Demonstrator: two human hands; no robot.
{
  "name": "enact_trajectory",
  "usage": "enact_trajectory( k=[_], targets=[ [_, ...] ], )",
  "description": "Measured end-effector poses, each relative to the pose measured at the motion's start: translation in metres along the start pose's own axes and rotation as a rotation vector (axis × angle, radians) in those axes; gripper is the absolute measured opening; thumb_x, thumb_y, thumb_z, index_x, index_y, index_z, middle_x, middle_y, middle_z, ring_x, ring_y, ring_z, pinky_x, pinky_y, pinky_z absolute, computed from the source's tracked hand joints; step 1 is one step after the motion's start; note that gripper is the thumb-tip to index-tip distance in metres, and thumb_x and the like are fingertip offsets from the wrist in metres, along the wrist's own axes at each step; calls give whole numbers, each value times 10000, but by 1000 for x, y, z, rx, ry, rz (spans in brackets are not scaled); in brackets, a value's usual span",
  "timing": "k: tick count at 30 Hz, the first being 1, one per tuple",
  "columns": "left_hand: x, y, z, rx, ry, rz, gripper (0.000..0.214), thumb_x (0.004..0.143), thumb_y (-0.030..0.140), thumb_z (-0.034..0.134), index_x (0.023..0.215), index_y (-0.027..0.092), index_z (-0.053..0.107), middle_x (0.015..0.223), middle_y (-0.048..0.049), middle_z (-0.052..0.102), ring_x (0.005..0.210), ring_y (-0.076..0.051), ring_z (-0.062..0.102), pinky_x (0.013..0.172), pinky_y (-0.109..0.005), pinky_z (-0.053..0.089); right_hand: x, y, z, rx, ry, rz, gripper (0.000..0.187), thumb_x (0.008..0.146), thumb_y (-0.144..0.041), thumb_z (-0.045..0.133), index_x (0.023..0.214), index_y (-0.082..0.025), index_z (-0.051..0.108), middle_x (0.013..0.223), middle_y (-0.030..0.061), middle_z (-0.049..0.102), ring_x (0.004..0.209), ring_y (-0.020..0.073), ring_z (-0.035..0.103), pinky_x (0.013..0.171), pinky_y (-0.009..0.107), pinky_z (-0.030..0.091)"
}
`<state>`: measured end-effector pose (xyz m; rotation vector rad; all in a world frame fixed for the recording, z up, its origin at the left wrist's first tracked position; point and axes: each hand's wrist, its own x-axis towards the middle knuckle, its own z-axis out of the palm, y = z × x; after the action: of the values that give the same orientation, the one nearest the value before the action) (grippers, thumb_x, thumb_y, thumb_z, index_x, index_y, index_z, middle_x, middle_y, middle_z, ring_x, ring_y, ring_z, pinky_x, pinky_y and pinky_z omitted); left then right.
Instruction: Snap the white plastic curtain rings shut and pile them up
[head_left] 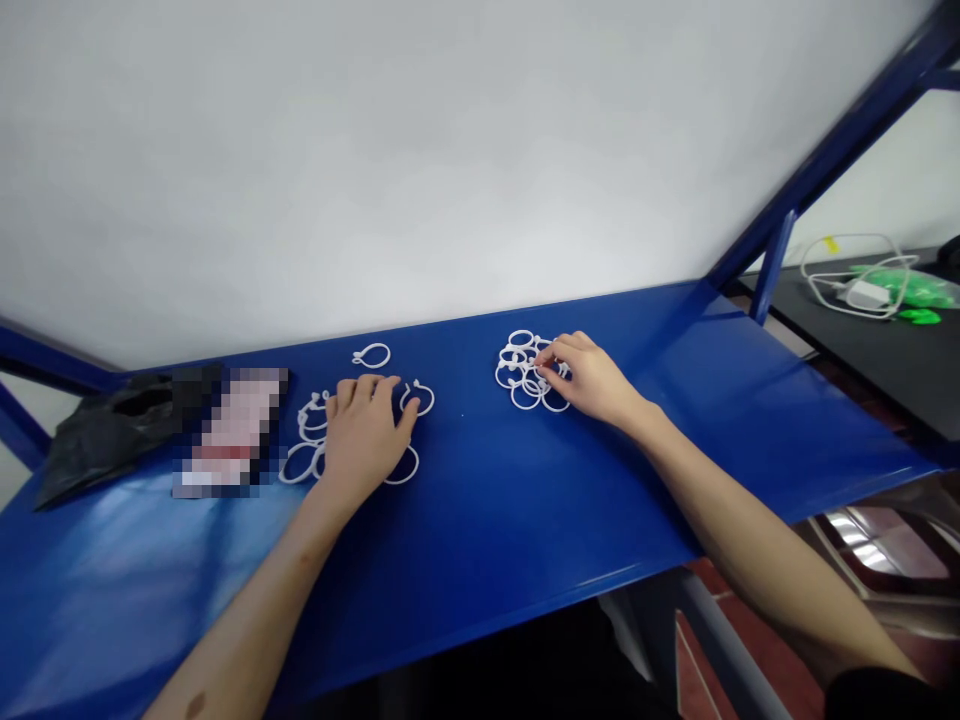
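Observation:
Small white rings, each with a little eyelet or knob like a curtain ring, lie in two groups on the blue shelf (495,530). My left hand (366,425) rests palm down over the left group, fingers spread, and hides part of it. An open-ended white ring (430,410) is beside its thumb, and another ring (388,362) lies apart behind the fingers. My right hand (589,378) is at the right pile of overlapping rings (525,408), thumb and fingertips pinched on a ring there. Its fingers cover part of that pile.
A black plastic bag (97,440) and a pixelated flat item (234,430) lie at the left. A white wall (420,180) stands behind the shelf, with a blue frame post (772,265) at right. Beyond it, a dark surface holds a white cable with charger (866,294) and green plastic (911,287).

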<state>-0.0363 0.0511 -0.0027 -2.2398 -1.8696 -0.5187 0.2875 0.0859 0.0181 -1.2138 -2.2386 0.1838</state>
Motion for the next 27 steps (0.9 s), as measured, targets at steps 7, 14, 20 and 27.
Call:
enact_trajectory(
  k=[7, 14, 20, 27],
  targets=[
    [2, -4, 3, -58, 11, -48, 218, 910, 394, 576, 851, 210, 677, 1037, -134, 674, 1071, -390, 501, 870, -563, 423, 1, -12, -2, -27, 103, -13, 88, 951, -217, 597, 944, -190, 681, 912, 71, 691, 858, 233, 554, 794, 396, 490],
    [-6, 23, -17, -203, 248, 123, 141, 914, 273, 598, 780, 229, 584, 901, -59, 716, 961, -280, 572, 865, -458, 398, -10, -60, 9, 191, 52, -106, 207, 986, -329, 599, 1139, -194, 633, 1017, 80, 705, 916, 213, 644, 830, 392, 543],
    [-19, 50, -28, -386, 256, 251, 102, 886, 232, 624, 789, 228, 595, 854, -26, 732, 849, -211, 633, 808, -381, 456, -19, -83, 30, 519, -68, -38, 170, 999, -305, 566, 1124, -191, 581, 867, 16, 702, 728, 133, 675, 664, 272, 561],
    [-17, 50, -29, -815, -187, -48, 200, 946, 404, 566, 1013, 244, 666, 847, 3, 781, 745, -168, 712, 668, -274, 528, -20, -80, 34, 469, 34, -142, 160, 1017, -248, 537, 1140, -190, 621, 949, 55, 713, 787, 146, 682, 705, 294, 576]
  ],
)
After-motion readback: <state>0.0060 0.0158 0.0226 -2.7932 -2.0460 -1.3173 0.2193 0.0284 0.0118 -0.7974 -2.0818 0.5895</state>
